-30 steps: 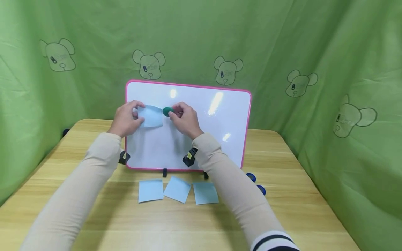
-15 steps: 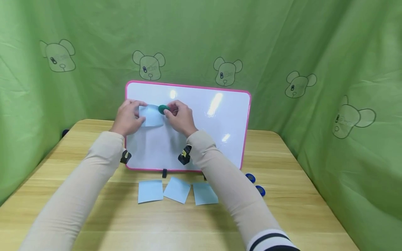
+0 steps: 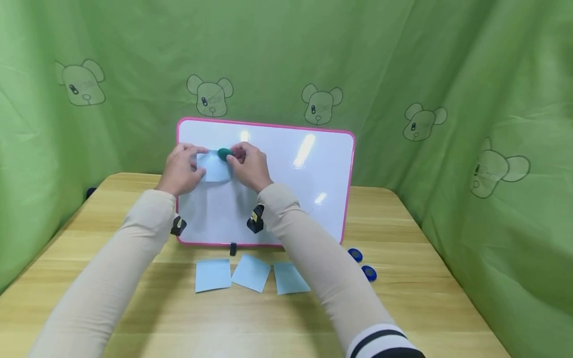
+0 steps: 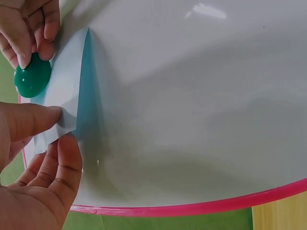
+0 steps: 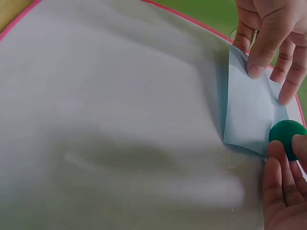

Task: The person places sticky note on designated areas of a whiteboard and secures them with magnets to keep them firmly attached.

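A light-blue paper square [image 3: 217, 170] is held up at the upper left of the pink-framed whiteboard [image 3: 286, 204]. My left hand [image 3: 180, 170] pinches its left side between thumb and fingers; the left wrist view shows the thumb on the paper [image 4: 67, 86], whose lower part stands off the board. Between the thumb and fingers of my right hand [image 3: 252, 166] is a round green magnet [image 3: 225, 154], at the paper's top edge near the middle. In the right wrist view the magnet [image 5: 286, 137] overlaps the paper's edge; whether it touches the board cannot be told.
On the wooden table [image 3: 241, 323], in front of the board, lie three more blue paper squares [image 3: 251, 273]. Two round blue magnets [image 3: 369, 273] are to the right of my right forearm. A black foot [image 3: 233, 249] shows under the board. Green curtain [image 3: 268, 49] hangs behind.
My right hand has moved left with the green magnet, from beside the paper's right corner to over its top edge. My left hand keeps its hold on the paper.
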{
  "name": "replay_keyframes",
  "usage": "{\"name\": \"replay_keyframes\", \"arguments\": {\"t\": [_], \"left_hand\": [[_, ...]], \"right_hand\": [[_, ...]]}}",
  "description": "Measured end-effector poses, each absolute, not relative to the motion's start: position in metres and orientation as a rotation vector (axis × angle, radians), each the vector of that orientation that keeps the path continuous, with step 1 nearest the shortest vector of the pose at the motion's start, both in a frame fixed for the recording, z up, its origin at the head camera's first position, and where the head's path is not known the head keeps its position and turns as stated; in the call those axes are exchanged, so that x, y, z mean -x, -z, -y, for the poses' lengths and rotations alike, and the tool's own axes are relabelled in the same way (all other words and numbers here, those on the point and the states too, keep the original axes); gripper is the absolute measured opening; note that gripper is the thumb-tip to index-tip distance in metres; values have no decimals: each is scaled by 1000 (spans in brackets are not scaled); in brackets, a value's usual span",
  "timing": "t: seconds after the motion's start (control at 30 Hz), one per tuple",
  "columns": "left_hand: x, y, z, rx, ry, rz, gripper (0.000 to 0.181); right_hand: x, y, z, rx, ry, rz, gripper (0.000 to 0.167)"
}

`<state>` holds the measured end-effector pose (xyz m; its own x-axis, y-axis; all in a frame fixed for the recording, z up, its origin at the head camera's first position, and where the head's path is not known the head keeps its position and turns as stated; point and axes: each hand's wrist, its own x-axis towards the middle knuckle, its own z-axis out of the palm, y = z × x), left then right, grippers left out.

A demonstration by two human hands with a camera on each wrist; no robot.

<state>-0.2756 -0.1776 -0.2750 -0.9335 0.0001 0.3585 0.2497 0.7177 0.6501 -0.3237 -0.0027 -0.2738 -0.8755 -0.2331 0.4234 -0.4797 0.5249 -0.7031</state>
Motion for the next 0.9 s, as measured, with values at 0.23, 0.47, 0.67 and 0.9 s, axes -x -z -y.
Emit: {"name": "replay_keyframes", "arguments": {"t": [0.23, 0.47, 0.67, 0.9], "left_hand": [[276, 276, 176, 187, 1040, 2585, 48], [275, 274, 175, 168, 1047, 2592, 49], [272, 274, 175, 162, 1047, 2594, 50], [269, 274, 173, 151, 1053, 2600, 49]], "right_hand": [[326, 270, 4, -599, -1283, 2497, 18], [327, 268, 6, -608, -1250, 2484, 18], [325, 266, 8, -603, -1220, 2470, 20], [322, 265, 7, -522, -1173, 2489, 21]]}}
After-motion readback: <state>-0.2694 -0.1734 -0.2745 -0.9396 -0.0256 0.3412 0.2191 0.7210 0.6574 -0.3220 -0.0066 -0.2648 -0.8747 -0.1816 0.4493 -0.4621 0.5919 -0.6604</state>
